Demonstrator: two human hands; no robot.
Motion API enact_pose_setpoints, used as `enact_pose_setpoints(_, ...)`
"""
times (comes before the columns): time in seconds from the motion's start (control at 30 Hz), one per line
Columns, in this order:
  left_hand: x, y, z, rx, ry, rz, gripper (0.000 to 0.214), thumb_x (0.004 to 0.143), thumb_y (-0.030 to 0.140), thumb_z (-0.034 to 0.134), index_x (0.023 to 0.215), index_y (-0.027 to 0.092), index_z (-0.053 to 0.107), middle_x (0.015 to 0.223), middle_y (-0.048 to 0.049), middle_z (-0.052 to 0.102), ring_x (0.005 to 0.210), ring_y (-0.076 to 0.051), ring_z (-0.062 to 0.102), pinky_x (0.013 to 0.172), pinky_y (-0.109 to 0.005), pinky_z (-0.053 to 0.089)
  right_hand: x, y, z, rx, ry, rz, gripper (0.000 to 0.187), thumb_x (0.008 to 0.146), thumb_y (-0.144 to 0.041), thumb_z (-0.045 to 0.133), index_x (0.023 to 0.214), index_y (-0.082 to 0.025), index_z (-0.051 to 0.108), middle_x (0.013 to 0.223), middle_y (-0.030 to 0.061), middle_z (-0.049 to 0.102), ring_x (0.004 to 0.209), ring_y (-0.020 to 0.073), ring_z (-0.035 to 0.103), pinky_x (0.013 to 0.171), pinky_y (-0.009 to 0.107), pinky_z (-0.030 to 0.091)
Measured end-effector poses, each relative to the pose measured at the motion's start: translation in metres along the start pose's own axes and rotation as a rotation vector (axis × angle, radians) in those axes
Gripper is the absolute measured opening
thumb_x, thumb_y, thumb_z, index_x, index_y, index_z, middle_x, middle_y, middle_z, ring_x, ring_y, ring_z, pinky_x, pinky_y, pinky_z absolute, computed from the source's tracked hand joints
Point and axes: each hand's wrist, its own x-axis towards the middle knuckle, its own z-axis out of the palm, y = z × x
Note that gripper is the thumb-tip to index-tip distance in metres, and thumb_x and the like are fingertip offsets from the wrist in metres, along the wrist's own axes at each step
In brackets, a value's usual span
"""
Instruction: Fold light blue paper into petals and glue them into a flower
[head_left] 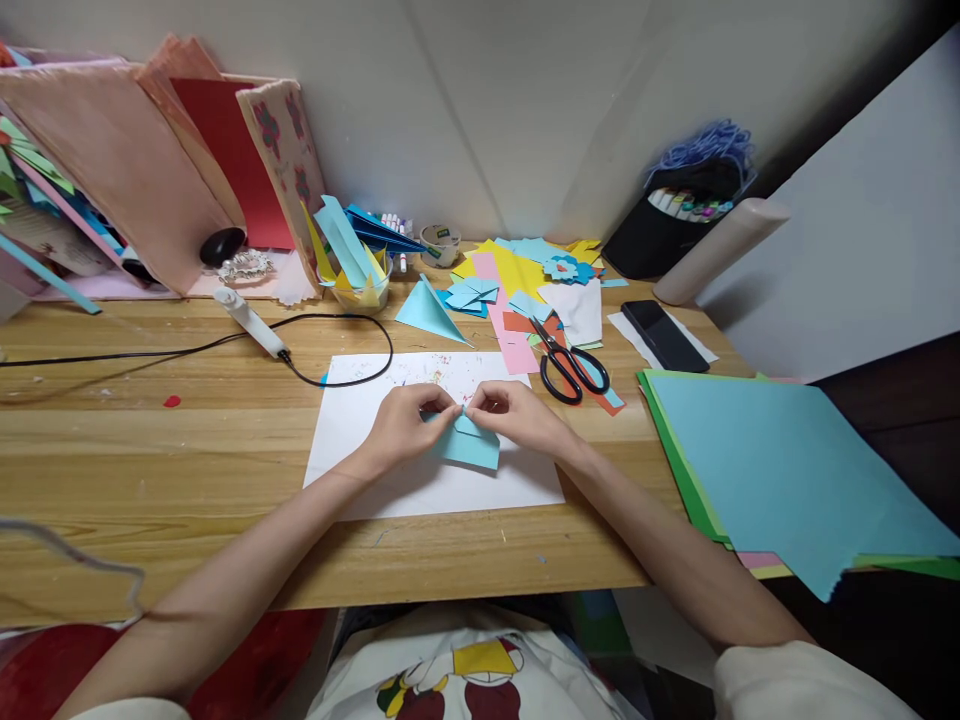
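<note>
A small light blue folded paper piece (471, 445) lies on a white sheet (420, 480) in the middle of the wooden desk (187, 450). My left hand (409, 425) pinches its upper left edge with curled fingers. My right hand (517, 415) pinches the upper right edge, fingertips almost meeting those of the left. Both hands rest low on the white sheet.
Black scissors (571, 368) lie right of the sheet among coloured paper scraps (517, 290). A glue gun (251, 322) with a black cable lies at the left. A stack of large blue and green sheets (780, 470) overhangs the right edge. A phone (664, 335), tape roll (440, 244) and marker case (686, 215) stand behind.
</note>
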Motion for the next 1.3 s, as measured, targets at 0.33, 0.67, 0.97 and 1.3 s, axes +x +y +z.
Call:
enact_pose_setpoints(0.33,0.008,-0.012,-0.004,-0.253,-0.041,-0.167,0.029,0.072,0.04,0.057,0.081,0.014,0.065,0.083,-0.006,0.067,0.075,-0.016,0.059,0.067,-0.025,0.043,0.006,0.009,0.005,0.063,0.146,0.024,0.027,0.064,-0.039,0.067,0.073,-0.015,0.058,0.074,0.0027,0.058,0.068,0.0127,0.051,0.061,0.025,0.041)
enact_pose_setpoints(0.67,0.007,-0.013,-0.007,-0.286,0.073,-0.225,0.027,0.064,0.037,0.064,0.078,0.013,0.065,0.084,-0.0071,0.067,0.08,-0.019,0.059,0.075,-0.03,0.043,0.008,0.01,0.001,0.078,0.107,0.019,0.028,0.071,-0.041,0.059,0.081,-0.015,0.063,0.082,0.0039,0.063,0.075,0.0153,0.055,0.066,0.026,0.041)
enact_pose_setpoints(0.97,0.009,-0.013,-0.019,-0.427,-0.225,-0.221,0.033,0.071,0.022,0.052,0.102,0.019,0.064,0.103,-0.0048,0.064,0.089,-0.017,0.058,0.074,-0.026,0.043,0.009,0.012,-0.004,0.03,0.193,0.016,0.019,0.069,-0.032,0.057,0.075,-0.015,0.063,0.076,0.003,0.062,0.072,0.0154,0.054,0.066,0.026,0.039)
enact_pose_setpoints(1.3,0.008,-0.006,-0.012,-0.322,-0.026,-0.235,0.026,0.064,0.024,0.062,0.088,0.015,0.068,0.095,-0.0063,0.068,0.089,-0.02,0.06,0.08,-0.03,0.045,0.009,0.013,0.0,0.088,0.147,-0.044,0.023,0.072,-0.034,0.058,0.084,-0.016,0.063,0.087,0.0047,0.064,0.082,0.0171,0.056,0.072,0.028,0.042)
